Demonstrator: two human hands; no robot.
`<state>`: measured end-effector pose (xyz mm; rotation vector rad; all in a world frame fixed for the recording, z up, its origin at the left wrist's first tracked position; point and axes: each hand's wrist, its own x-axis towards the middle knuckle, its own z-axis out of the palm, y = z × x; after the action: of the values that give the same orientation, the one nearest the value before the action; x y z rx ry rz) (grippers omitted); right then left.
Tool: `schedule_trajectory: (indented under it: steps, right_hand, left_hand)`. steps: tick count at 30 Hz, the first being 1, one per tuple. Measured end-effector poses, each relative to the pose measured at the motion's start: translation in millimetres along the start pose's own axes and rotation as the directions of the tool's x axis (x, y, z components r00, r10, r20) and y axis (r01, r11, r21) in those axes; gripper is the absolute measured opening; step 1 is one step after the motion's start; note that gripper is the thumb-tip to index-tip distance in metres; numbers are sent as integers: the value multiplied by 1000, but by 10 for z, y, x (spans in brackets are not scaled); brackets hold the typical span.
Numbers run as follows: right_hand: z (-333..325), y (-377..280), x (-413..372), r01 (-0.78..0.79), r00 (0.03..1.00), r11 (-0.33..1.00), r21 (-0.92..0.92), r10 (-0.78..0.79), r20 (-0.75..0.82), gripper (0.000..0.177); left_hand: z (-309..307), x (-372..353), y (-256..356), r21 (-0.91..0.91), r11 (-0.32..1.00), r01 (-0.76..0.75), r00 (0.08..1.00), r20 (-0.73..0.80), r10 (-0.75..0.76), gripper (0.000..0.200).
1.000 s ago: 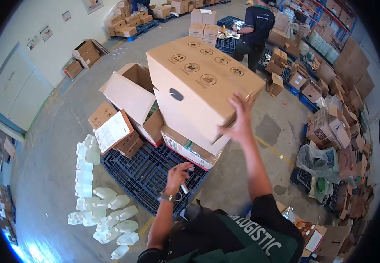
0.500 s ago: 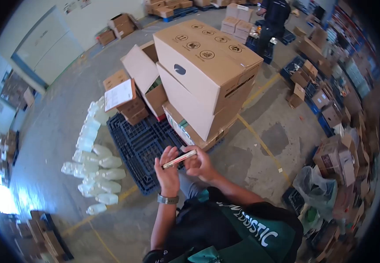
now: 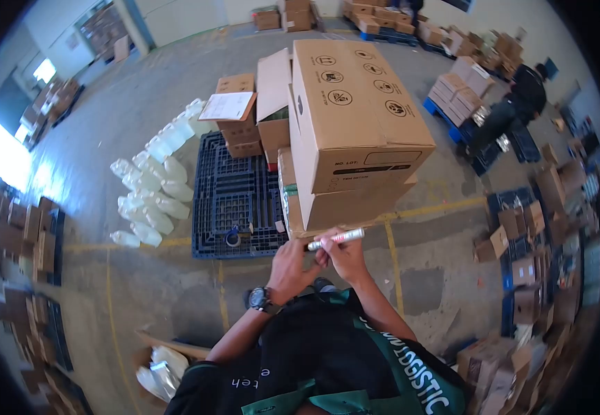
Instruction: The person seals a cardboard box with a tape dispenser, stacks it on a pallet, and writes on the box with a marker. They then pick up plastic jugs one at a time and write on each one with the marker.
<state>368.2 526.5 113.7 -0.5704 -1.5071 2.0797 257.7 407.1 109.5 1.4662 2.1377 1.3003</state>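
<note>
The pen point(image 3: 345, 237) looks light and stiff, with a smooth, round barrel that probably rolls or slips a little between dry fingers; it hardly seems fragile. The barrel's middle is likely the steadiest place to take hold, with either end suiting a light pinch. The pen lies crosswise in the fingers of the right hand point(image 3: 347, 260), which are closed on it, and its pale end sticks out to their right. Its other end reaches toward the left hand point(image 3: 288, 272), whose fingers are bent close beside it; whether they grip that end cannot be told.

Just ahead of the fingers stands a large box point(image 3: 365, 114). Ahead and to the left of them lies a blue pallet point(image 3: 225, 168) bearing a roll of tape point(image 3: 233, 238), with pale jugs point(image 3: 149, 183) farther left.
</note>
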Motion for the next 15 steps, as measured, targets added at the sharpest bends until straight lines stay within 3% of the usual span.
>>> schedule_trajectory:
  steps: [1, 2, 3, 4, 5, 6, 7, 8, 9, 10, 11, 12, 13, 15]
  right_hand:
    - [-142, -8, -14, -25, 999, 1000, 9, 24, 32, 17]
    - [-286, -16, -52, -36, 996, 994, -99, 43, 75, 17]
    - [-434, -57, -60, -29, 991, 977, -209, 55, 120, 19]
    - [-569, -190, -30, 22, 969, 925, -380, 74, 235, 23]
    - [-688, -373, 4, 30, 961, 924, -382, 78, 264, 23]
    - [-776, -636, 27, 96, 881, 910, -403, 112, 461, 24]
    - [-874, -891, 52, 162, 760, 897, -411, 153, 632, 26]
    - [-1051, -1174, 99, 162, 743, 895, -415, 166, 649, 26]
    - [-1267, -1462, 182, 280, 749, 927, -250, -48, 661, 22]
    - [-1390, -1605, 289, 396, 730, 915, -77, -263, 630, 18]
    - [-1356, -1569, 385, 388, 721, 919, -66, -258, 644, 18]
    - [-1252, -1455, 476, 582, 727, 800, -143, -433, 533, 14]
    - [-1177, -1313, 578, 730, 673, 639, -244, -608, 420, 12]
    - [-1205, -636, 905, 860, 445, 137, -491, -673, 591, 20]
  left_hand:
    - [183, 11, 142, 226, 973, -47, 999, 20, 44, 36]
    - [366, 37, 218, 210, 972, -108, 990, -67, 125, 26]
    - [483, -25, 211, 226, 971, -75, 992, -81, 95, 26]
    - [625, -54, 172, 183, 983, 10, 1000, -27, -5, 22]
    - [773, -69, 148, 139, 986, 90, 995, 26, -95, 21]
    - [899, -133, 149, -14, 999, 49, 999, -8, -50, 34]
    - [828, -114, 259, -12, 998, 60, 998, -31, -60, 34]
    - [641, -149, 422, -117, 963, 244, 957, 190, -219, 37]
    - [490, -247, 492, -186, 881, 436, 848, 413, -332, 40]
    - [462, -453, 247, -120, 861, 494, 830, 359, -426, 45]
    - [421, -694, -37, -50, 832, 552, 803, 301, -514, 50]
    - [290, -869, -126, 47, 819, 572, 796, 213, -567, 50]
    - [162, -1004, -183, 146, 794, 590, 786, 120, -606, 51]
    - [40, -1276, -222, 89, 685, 723, 691, -107, -715, 49]
